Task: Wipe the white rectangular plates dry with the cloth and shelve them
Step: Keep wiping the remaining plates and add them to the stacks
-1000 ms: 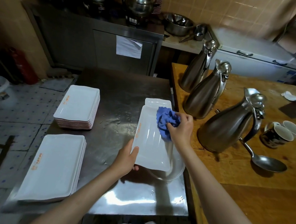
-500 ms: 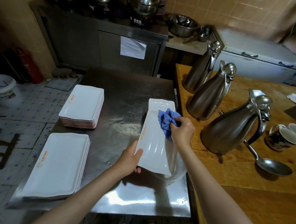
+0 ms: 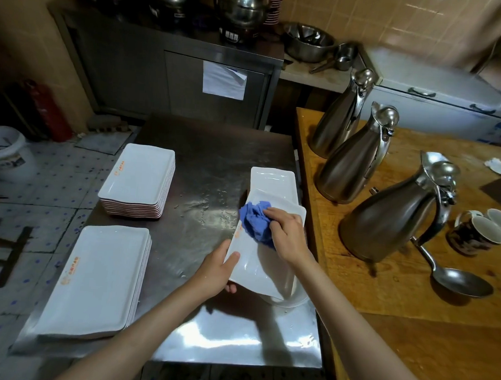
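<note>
Left hand (image 3: 214,270) grips near corner of white rectangular plate (image 3: 257,265), tilted above steel bench (image 3: 210,164). Right hand (image 3: 287,235) presses crumpled blue cloth (image 3: 254,223) on plate's far end. Second plate (image 3: 273,181) flat beyond. Two plate stacks (image 3: 138,178) (image 3: 96,280) at left. Three steel jugs (image 3: 387,214) on wooden bench (image 3: 412,300) beside ladle (image 3: 453,279), mugs (image 3: 479,235).

Two bare forearms come into the head view from the bottom edge, each ending in an uncovered hand: the left hand (image 3: 214,272) and the right hand (image 3: 287,235). No sleeve shows on either arm up to the frame edge (whatever is worn higher up lies out of view). Wrists and fingers look free of watch, band, ring or glove, though the soft focus could hide something small.
</note>
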